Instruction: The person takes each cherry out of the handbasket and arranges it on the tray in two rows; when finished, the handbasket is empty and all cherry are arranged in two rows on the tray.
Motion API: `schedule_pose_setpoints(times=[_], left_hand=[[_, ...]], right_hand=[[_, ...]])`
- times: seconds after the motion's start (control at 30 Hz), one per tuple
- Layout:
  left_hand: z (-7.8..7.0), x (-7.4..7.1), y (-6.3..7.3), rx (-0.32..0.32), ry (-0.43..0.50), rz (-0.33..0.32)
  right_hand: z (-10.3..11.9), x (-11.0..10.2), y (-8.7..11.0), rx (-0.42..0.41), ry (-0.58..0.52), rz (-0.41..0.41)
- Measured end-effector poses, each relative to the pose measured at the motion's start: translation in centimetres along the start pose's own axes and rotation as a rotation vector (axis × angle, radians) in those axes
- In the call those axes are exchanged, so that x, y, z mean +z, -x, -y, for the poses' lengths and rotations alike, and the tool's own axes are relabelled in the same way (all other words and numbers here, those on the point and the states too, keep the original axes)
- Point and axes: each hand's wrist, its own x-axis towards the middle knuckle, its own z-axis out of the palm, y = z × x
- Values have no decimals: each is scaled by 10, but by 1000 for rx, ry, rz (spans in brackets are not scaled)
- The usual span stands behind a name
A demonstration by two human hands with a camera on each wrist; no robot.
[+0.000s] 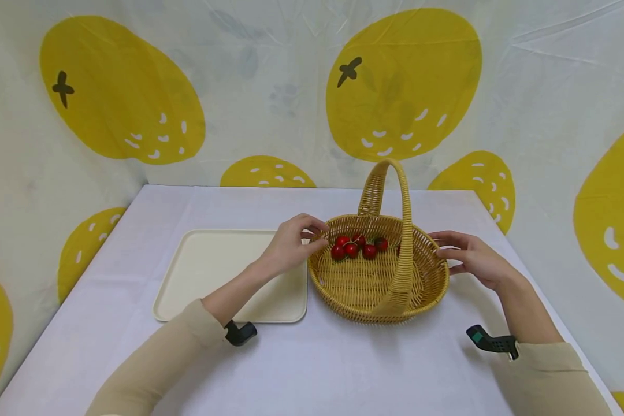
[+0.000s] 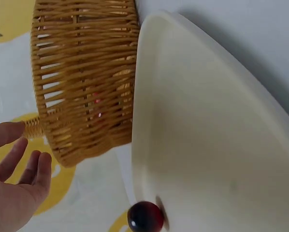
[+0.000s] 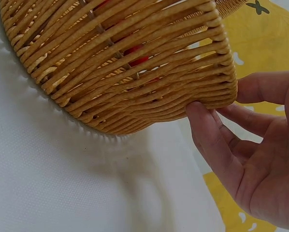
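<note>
A woven oval basket [image 1: 364, 286] with a tall arched handle [image 1: 405, 248] stands on the table, right of the tray. Several red cherries [image 1: 351, 249] lie inside along its far side, one partly hidden by the handle. At the basket's left end is my left hand [image 1: 291, 242]; the left wrist view shows its loosely bent fingers [image 2: 38, 174] apart from the rim, holding nothing. My right hand [image 1: 473, 257] pinches the rim at the right end, with fingertips [image 3: 200, 113] against the outer weave. A dark red cherry [image 2: 145, 217] sits at the tray's edge, hidden in the head view.
A cream rectangular tray [image 1: 213, 277] lies left of the basket, partly under my left forearm. White cloth [image 1: 343, 370] covers the table. Behind it hangs a curtain [image 1: 270, 86] with big yellow fruit prints.
</note>
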Motion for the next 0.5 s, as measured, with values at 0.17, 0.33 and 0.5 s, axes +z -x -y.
schedule_pose_setpoints(times=[0.17,0.33,0.5], left_hand=[[-5,13,-8,-7,-34,95],[-6,24,-17,-5,-95,152],[-7,31,-25,-10,-108,194]], right_hand=[[-1,0,0,-1,-3,-1],[0,0,0,-2,-4,-1],[1,0,0,-4,-3,0]])
